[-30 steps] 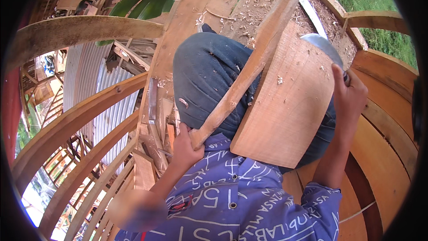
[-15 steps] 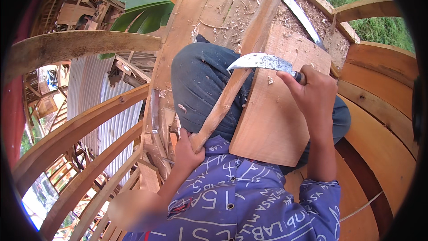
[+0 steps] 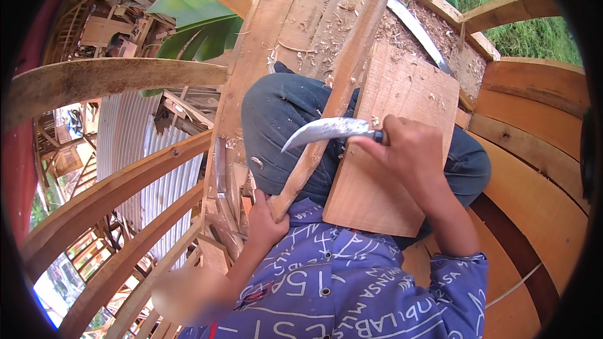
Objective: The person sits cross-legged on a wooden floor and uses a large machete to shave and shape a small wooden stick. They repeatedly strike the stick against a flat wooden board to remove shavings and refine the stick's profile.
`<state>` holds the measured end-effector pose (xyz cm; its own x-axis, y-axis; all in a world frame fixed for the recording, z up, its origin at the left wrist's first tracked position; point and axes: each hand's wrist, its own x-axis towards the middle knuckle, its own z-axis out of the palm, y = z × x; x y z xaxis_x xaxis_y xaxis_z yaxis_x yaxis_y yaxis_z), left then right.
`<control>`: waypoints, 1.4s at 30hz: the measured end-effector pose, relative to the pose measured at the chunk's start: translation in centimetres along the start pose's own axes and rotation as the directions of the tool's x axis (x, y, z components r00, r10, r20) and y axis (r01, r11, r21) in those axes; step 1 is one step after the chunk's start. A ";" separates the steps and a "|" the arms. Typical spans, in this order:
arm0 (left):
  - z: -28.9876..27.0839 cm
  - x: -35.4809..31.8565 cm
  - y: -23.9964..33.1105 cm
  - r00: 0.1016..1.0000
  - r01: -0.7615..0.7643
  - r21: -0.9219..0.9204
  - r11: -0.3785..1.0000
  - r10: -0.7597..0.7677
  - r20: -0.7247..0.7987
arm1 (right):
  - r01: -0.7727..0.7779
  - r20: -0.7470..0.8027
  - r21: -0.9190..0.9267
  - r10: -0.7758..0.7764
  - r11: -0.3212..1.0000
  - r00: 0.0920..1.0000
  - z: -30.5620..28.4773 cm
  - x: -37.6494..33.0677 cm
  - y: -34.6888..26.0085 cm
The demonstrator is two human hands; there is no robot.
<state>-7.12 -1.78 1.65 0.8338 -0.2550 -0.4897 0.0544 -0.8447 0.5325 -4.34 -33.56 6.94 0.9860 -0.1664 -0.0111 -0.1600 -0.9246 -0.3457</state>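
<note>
Wooden bar (image 3: 343, 88) over left leg (image 3: 273, 116), beside left edge of board (image 3: 374, 191). Left hand (image 3: 267, 221): fingers clamped on near end. Right hand (image 3: 405, 147): fingers clamped on curved knife (image 3: 333, 129). Best: shallow angle, strokes away from left hand.

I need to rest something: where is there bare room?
On the wide board, the lower end between the right hand and the shirt is bare. The floor plank between the green leaf and the shavings is nearly bare. Crowded: around the long blade, and beside the left hand, with scrap wood.
</note>
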 end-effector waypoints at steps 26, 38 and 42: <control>-0.2 0.2 -0.4 1.000 -0.018 -0.021 1.000 0.018 0.007 | -0.348 -0.185 0.073 0.356 0.935 0.916 -0.9 3.8 4.9; -0.7 0.3 -0.3 0.999 -0.040 0.015 0.999 0.039 0.030 | -0.364 -0.138 0.089 0.373 0.927 0.917 -1.3 3.4 5.3; -1.7 1.2 -1.8 0.984 -0.077 -0.083 0.994 0.089 0.153 | -0.026 -0.054 0.041 0.028 0.999 0.998 -0.8 1.7 1.7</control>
<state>-5.27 0.17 1.25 0.7416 -0.3984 -0.5397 0.0350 -0.7805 0.6242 -2.98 -35.68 7.12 0.9772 -0.2104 0.0296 -0.1833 -0.9053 -0.3833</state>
